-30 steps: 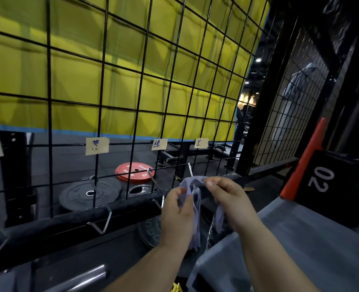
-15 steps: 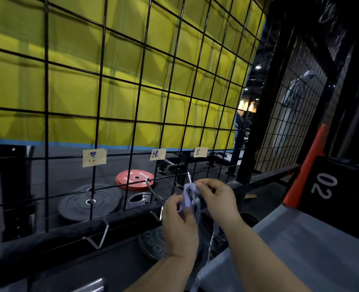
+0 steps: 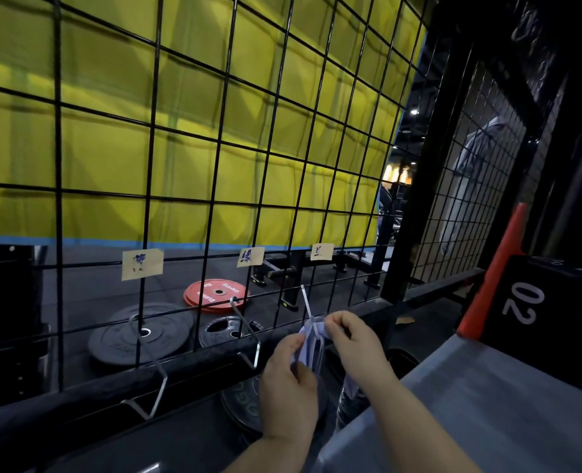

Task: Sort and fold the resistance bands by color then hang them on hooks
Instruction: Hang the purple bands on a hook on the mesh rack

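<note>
Lavender resistance band (image 3: 309, 348), pinched by my left hand (image 3: 287, 380) and right hand (image 3: 351, 343), overlaps the silver hook (image 3: 306, 302).

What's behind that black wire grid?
Behind the wire grid: a yellow curtain, plus a red weight plate and black plates on the floor. The left hand and right hand, holding a pale band, cover whatever lies beyond them.

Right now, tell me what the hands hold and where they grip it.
Both grip the folded lilac band: left hand pinches its left edge, right hand its upper right corner.
</note>
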{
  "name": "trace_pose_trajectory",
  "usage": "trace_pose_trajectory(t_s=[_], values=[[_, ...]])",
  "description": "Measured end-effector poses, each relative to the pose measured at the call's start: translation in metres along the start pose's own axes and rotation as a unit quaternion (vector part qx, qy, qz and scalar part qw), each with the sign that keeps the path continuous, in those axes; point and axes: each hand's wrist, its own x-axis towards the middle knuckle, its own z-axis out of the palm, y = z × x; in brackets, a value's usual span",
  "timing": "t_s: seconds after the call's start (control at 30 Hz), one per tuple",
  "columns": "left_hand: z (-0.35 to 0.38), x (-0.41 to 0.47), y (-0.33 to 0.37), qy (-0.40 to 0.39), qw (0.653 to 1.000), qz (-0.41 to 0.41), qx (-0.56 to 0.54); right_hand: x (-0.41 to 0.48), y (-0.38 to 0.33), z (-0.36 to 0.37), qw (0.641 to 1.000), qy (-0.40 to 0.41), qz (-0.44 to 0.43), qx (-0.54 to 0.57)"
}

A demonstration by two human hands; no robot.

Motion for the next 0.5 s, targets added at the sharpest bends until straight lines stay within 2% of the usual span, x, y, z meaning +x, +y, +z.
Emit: trace_pose_trajectory(t_s=[0.23,0.5], values=[[0.005,-0.003,-0.019,-0.03,0.999,0.03,0.027,-0.014,0.009,-0.004,0.999,-0.026,0.022,0.028],[0.008,-0.007,-0.022,-0.071,0.997,0.024,0.025,-0.021,0.022,0.006,0.99,-0.059,0.082,0.096]])
